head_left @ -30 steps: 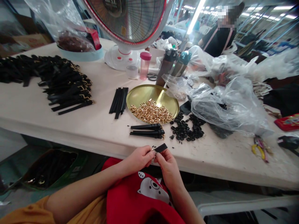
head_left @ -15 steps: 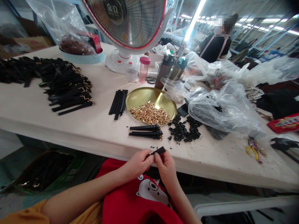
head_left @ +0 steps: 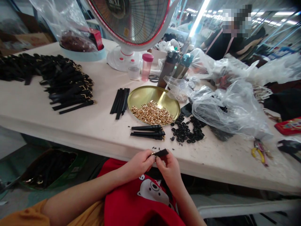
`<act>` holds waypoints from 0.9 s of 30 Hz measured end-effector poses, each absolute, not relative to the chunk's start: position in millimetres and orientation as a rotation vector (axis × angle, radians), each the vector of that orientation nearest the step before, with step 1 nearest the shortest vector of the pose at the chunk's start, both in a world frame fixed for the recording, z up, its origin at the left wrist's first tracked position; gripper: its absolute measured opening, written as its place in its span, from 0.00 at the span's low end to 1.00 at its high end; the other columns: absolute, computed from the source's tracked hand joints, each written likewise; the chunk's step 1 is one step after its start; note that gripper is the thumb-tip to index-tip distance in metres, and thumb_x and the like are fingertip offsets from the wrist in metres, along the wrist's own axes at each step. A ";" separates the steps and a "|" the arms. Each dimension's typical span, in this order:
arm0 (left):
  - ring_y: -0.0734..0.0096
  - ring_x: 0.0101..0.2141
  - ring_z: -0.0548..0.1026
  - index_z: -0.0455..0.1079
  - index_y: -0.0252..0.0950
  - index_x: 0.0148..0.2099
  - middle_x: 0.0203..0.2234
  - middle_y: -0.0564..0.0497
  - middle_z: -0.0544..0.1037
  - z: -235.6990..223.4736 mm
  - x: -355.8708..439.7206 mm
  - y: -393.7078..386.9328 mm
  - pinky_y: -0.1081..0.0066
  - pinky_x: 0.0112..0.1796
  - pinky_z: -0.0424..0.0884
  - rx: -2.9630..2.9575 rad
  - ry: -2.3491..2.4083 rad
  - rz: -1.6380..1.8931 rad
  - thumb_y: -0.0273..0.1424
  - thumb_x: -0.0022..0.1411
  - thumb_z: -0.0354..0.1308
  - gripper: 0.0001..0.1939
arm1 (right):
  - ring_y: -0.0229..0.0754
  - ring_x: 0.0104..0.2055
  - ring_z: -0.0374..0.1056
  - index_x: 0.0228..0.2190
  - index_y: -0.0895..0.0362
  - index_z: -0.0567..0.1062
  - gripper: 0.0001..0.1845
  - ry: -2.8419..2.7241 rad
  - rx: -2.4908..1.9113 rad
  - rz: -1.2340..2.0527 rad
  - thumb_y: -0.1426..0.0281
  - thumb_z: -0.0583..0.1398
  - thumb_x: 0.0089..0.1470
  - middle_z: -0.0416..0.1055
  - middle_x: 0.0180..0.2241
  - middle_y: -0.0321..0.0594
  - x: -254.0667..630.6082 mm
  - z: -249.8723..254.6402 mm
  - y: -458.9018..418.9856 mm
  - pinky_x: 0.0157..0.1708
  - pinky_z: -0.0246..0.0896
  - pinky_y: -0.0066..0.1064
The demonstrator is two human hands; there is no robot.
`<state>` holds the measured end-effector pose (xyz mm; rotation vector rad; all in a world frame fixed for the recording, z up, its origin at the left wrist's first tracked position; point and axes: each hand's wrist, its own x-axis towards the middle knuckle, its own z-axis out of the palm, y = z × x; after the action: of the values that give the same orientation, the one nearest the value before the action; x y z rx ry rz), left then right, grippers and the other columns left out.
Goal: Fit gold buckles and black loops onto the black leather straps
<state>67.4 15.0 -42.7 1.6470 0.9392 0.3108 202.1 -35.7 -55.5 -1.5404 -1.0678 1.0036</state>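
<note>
Both hands meet at the table's near edge around one short black strap. My left hand pinches its left end, where a bit of gold metal shows. Closed on the strap's lower side is my right hand, with some fingers hidden behind it. Just beyond them lie small bundles of black straps with gold ends. A gold tray behind those holds a heap of small gold metal clasps. Small black rings or loops are scattered to the tray's right.
Loose black strips lie left of the tray, and a large pile of finished-looking straps farther left. A fan, a pink-lidded bottle and plastic bags stand behind. Yellow-handled pliers rest at right. A person is in the background.
The view has shifted slightly. Both hands keep their hold on the strap, almost unmoved. The person in the background has changed posture, with an arm now out to the right.
</note>
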 end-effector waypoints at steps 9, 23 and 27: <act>0.72 0.24 0.64 0.57 0.37 0.28 0.22 0.54 0.67 -43.2 71.4 17.5 0.74 0.24 0.53 1.858 1.062 0.238 0.35 0.60 0.43 0.11 | 0.39 0.28 0.62 0.26 0.55 0.69 0.03 -1.109 -1.627 0.941 0.69 0.58 0.47 0.67 0.24 0.35 206.9 -61.4 -32.8 0.30 0.56 0.30; 0.73 0.27 0.65 0.64 0.35 0.32 0.25 0.55 0.69 -9.3 64.5 25.8 0.76 0.27 0.57 1.889 0.850 0.163 0.37 0.59 0.46 0.11 | 0.33 0.27 0.63 0.28 0.57 0.71 0.07 -0.688 -1.272 1.420 0.67 0.61 0.46 0.70 0.26 0.33 209.1 -57.5 -41.1 0.30 0.57 0.26; 0.74 0.26 0.65 0.65 0.35 0.31 0.24 0.55 0.69 -9.8 62.5 24.4 0.77 0.26 0.57 1.860 0.802 0.169 0.36 0.59 0.46 0.12 | 0.31 0.22 0.58 0.27 0.57 0.70 0.07 -0.671 -1.232 1.491 0.67 0.61 0.46 0.66 0.21 0.30 208.8 -62.1 -43.9 0.26 0.54 0.25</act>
<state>62.5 24.4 -9.8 1.8598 0.8022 0.1688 208.8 -43.9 -62.1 -1.2320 -0.6712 1.4910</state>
